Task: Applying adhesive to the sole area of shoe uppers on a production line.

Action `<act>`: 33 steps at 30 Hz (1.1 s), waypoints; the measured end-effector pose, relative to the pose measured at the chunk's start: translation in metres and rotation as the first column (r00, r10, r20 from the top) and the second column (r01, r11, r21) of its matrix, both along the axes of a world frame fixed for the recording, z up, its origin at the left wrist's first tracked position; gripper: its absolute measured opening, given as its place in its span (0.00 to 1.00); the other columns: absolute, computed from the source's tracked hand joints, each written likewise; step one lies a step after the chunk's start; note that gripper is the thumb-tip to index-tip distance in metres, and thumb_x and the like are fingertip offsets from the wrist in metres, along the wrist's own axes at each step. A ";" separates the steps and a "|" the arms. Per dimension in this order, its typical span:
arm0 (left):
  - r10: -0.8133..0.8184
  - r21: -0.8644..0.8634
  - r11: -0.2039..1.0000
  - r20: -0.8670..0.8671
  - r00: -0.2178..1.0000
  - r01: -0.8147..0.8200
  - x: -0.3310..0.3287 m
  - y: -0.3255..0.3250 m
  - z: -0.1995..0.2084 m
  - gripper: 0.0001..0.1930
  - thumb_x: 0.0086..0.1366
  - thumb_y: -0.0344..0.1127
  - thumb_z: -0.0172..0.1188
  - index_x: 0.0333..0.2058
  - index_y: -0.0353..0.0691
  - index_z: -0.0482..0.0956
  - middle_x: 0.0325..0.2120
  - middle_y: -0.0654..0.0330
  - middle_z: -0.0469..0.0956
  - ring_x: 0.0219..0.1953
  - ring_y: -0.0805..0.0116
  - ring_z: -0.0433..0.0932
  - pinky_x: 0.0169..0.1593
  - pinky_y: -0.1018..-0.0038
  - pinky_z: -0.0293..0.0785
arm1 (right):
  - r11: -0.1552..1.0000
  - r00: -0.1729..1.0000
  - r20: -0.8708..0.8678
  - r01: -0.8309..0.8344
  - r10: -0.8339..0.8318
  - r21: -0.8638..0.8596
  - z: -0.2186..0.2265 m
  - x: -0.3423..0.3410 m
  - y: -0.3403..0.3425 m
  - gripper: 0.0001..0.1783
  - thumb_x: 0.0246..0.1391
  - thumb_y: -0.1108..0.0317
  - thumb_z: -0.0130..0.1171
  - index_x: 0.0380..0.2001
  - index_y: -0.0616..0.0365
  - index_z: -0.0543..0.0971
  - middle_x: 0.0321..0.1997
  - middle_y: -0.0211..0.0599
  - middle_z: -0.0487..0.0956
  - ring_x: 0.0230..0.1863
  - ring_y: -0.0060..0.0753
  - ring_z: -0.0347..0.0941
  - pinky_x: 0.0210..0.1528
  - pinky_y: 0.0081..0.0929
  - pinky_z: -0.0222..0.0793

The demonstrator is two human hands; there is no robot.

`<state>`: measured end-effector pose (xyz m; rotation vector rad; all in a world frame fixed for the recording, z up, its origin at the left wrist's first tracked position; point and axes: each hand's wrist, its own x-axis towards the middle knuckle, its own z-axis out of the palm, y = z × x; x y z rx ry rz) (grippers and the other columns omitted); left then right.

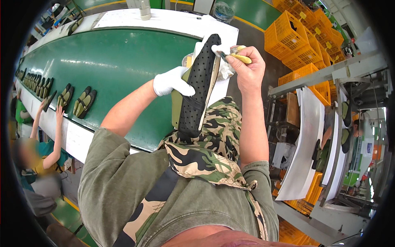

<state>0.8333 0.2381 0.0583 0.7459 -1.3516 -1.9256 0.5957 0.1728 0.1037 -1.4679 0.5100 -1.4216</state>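
My left hand (173, 82), in a white glove, grips a black shoe (200, 78) with a pattern of small dots. The shoe is held lengthwise in front of me, toe and heel pointing away and toward me, and a pale strip runs along its right edge. Olive green lining (177, 108) shows on its left side. My bare right hand (249, 69) is closed around a yellow-handled brush (242, 59). The brush's head lies against the pale edge near the shoe's far end; its very tip is hard to make out.
A green conveyor belt (123, 61) with white borders carries several green-and-black shoes (84, 102) at the left. A co-worker's hands (60, 113) reach to the belt there. Yellow crates (286, 35) are stacked at the far right. A metal rack with white panels (304, 136) stands at my right.
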 end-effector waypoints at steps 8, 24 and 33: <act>-0.039 0.189 0.981 0.005 0.999 0.038 -0.011 -0.014 -0.006 0.41 0.41 0.36 0.73 0.55 0.27 0.69 0.47 0.53 0.78 0.47 0.66 0.78 0.55 0.71 0.73 | 0.992 0.992 -0.022 0.124 -0.124 0.027 -0.015 -0.015 0.015 0.12 0.46 0.77 0.70 0.27 0.60 0.73 0.32 0.31 0.78 0.31 0.16 0.70 0.34 0.16 0.68; -0.026 0.412 0.904 -0.205 0.978 0.110 -0.080 -0.035 -0.029 0.34 0.50 0.34 0.62 0.58 0.31 0.66 0.50 0.50 0.77 0.49 0.58 0.78 0.58 0.64 0.72 | 0.946 0.939 -0.164 0.316 -0.301 0.073 -0.046 -0.082 0.052 0.13 0.48 0.72 0.70 0.25 0.58 0.72 0.30 0.26 0.76 0.31 0.12 0.66 0.31 0.14 0.62; -0.024 0.334 0.941 -0.073 0.997 0.047 -0.147 -0.051 -0.028 0.37 0.52 0.41 0.61 0.61 0.35 0.64 0.52 0.50 0.75 0.54 0.56 0.75 0.60 0.62 0.71 | 0.938 0.981 -0.088 0.189 -0.170 0.291 -0.087 -0.142 0.126 0.14 0.45 0.75 0.71 0.28 0.58 0.72 0.37 0.37 0.79 0.42 0.26 0.73 0.43 0.24 0.68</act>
